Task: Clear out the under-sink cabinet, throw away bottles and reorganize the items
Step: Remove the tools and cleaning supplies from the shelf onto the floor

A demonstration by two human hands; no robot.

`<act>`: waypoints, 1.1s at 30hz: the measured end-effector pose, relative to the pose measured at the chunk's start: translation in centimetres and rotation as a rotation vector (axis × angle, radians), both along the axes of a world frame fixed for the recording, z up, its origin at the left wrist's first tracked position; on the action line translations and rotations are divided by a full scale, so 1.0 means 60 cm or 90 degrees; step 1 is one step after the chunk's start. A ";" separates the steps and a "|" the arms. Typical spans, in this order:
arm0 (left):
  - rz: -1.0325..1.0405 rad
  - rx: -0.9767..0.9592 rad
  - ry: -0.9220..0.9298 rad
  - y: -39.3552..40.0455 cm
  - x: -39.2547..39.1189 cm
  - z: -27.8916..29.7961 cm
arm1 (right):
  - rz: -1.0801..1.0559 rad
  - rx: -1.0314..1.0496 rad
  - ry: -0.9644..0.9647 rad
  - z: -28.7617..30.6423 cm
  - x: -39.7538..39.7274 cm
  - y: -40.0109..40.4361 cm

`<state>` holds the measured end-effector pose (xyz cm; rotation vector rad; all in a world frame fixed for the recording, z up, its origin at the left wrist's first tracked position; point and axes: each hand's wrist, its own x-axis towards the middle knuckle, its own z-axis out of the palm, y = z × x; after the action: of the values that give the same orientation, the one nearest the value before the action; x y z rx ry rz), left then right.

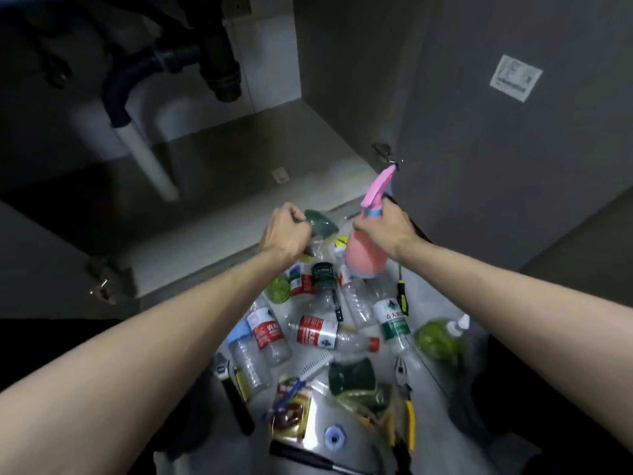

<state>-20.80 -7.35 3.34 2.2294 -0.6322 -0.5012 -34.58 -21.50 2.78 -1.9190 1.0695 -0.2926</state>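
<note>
Pink plastic, the spray bottle (365,250), hung upright in the right hand (385,229), whose fingers were curled round its neck just under the trigger head. Nozzle pointed up and away toward the cabinet door (513,132); long axis near vertical, tipped slightly. The body hung clear above the heap on the floor.

Left hand (286,231) was curled into a fist, pinching the edge of a clear bag holding a dark green sponge (318,222). The bag dangled just beside the spray bottle, to its left; whether the two touched could not be told.

Cabinet floor (212,173) lay directly ahead of both hands, beyond the front lip, dim, with only the white drain pipe (147,159) coming down to it on the left. Both hands were about level at the lip, the right nearer the open door side.

On the floor between the forearms: empty water bottles (320,334) lying on their sides, long axes mixed; a second sponge pack (352,375); pliers (406,389); a screwdriver (401,296); a green-tinted bottle (440,339).

Judgement: emptying looked done, and sorting or restocking was in hand. If the spray bottle were to go back, the move would be forward and down, base first, right hand leading.
</note>
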 end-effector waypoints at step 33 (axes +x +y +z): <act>0.602 0.173 0.380 0.435 -0.322 -0.306 | 0.264 -0.007 0.152 -0.139 -0.071 0.193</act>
<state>-40.11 18.74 -15.02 2.1500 0.8087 -0.7065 -38.82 -9.93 -5.53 -2.1680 0.7898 0.1666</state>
